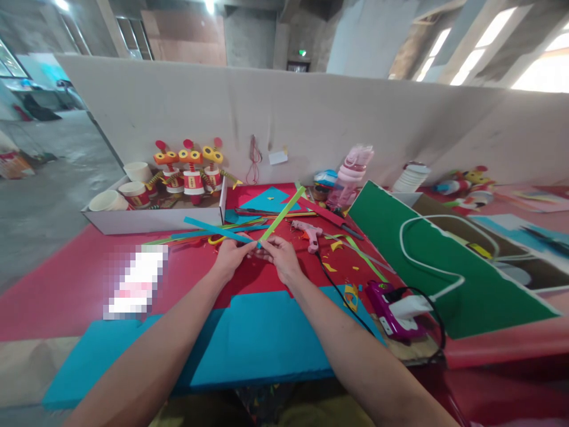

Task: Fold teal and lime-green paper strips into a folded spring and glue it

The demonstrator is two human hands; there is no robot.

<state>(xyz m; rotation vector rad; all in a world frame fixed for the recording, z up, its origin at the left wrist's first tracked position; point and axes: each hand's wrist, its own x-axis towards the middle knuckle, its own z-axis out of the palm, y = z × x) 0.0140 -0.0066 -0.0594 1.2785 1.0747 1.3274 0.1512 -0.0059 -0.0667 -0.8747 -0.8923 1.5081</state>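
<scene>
My left hand (232,258) and my right hand (281,256) meet over the red tabletop, fingers closed around the joined ends of two paper strips. From that joint a blue strip (213,229) reaches out to the left, and a green strip (284,212) slants up to the right. The two strips form a V. Just right of my right hand lies a pink glue gun (307,232) with a black cord. More coloured strips and yellow paper scraps (329,267) lie around. Blue sheets (267,332) cover the table's front edge under my forearms.
At the back left, a white box (155,222) holds paper cups and three cup figures. A pink bottle (352,175) stands at the back. On the right are a purple power strip (393,314) and a large green board (413,267) with a white cable.
</scene>
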